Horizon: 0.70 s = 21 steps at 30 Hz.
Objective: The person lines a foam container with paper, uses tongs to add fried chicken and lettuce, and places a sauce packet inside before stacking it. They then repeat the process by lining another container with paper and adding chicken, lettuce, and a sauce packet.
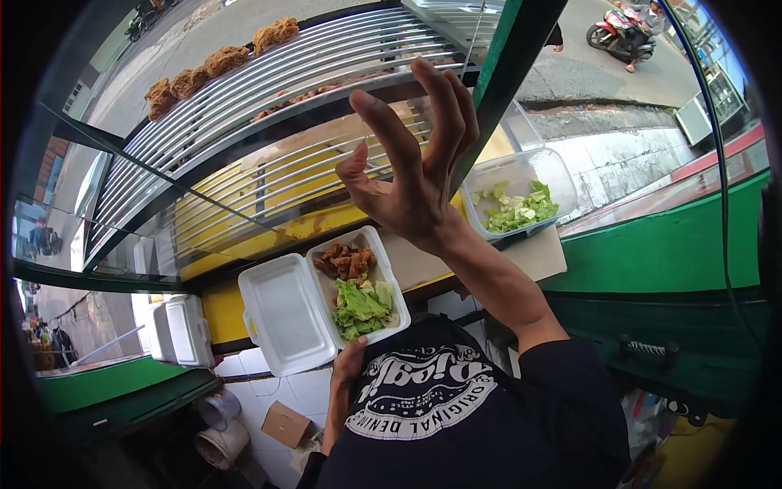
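My left hand (350, 363) grips the near edge of an open white foam box (323, 322), its thumb on the rim and its other fingers mostly hidden. The lid lies folded out to the left. Inside the box, brown fried pieces (346, 261) sit at the far side, with green lettuce (361, 310) nearer me. Raised above the counter, my right hand (407, 167) is empty, its fingers curved and spread. Just right of my right wrist, a clear plastic tub (564, 181) holds more lettuce (523, 208).
Fried chicken (224, 61) sits on the slatted metal rack (195, 138) behind glass. White foam boxes (183, 330) stand at left. A green post (501, 81) rises beside my right hand. A cardboard box (285, 424) lies below; a person rides a motorbike (621, 37) outside.
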Available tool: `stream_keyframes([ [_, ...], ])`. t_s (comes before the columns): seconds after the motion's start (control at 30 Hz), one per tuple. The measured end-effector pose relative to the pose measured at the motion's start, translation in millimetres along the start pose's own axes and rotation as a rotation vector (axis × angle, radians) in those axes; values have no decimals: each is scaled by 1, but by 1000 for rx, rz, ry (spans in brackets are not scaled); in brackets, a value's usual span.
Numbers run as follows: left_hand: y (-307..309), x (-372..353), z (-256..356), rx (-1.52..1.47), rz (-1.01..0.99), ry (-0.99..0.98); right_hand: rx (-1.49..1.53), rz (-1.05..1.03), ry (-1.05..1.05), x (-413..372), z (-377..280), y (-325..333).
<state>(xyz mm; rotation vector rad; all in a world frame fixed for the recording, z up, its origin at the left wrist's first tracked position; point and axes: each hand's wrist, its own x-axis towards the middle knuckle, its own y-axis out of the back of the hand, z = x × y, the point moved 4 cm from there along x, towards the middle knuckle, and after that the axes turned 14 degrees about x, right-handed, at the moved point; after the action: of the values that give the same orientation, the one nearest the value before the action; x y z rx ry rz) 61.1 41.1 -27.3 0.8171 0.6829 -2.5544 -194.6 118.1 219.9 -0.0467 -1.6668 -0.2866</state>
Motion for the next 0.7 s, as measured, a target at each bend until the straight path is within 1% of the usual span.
stream_keyframes([
  [0.17, -19, 16, -20, -4, -56, 36, -8, 10, 25, -2, 21, 28],
  [0.23, -24, 22, -30, 3, -65, 43, 66, -36, 8, -4, 22, 33],
  [0.27, -27, 24, -33, -5, -77, 30, 73, -3, 46, -6, 29, 40],
  [0.33, -31, 29, -42, -24, -79, 10, 21, 78, 25, -6, 41, 76],
  [0.37, -32, 32, -47, -43, -79, -7, 118, 289, 33, -15, 64, 91],
  [0.4, -33, 33, -53, -61, -79, -21, 173, 433, -16, -13, 83, 110],
  [0.43, -31, 37, -60, -69, -72, -23, 126, 505, -195, -14, 103, 127],
  [0.47, -30, 41, -66, -66, -112, -24, 163, 499, -440, -14, 126, 136],
  [0.5, -31, 42, -70, -60, -153, -24, 153, 383, -607, -17, 161, 142],
  [0.53, -33, 41, -71, -63, -149, -26, 94, 203, -820, -18, 185, 139],
  [0.57, -36, 42, -71, -85, -151, -53, -39, -100, -834, -27, 212, 130],
  [0.6, -39, 43, -70, -106, -153, -79, -58, -395, -909, -38, 228, 117],
  [0.63, -44, 40, -65, -106, -152, -82, -40, -665, -864, -57, 248, 101],
  [0.7, -53, 34, -55, -87, -138, -40, 13, -1217, -842, -91, 256, 66],
])
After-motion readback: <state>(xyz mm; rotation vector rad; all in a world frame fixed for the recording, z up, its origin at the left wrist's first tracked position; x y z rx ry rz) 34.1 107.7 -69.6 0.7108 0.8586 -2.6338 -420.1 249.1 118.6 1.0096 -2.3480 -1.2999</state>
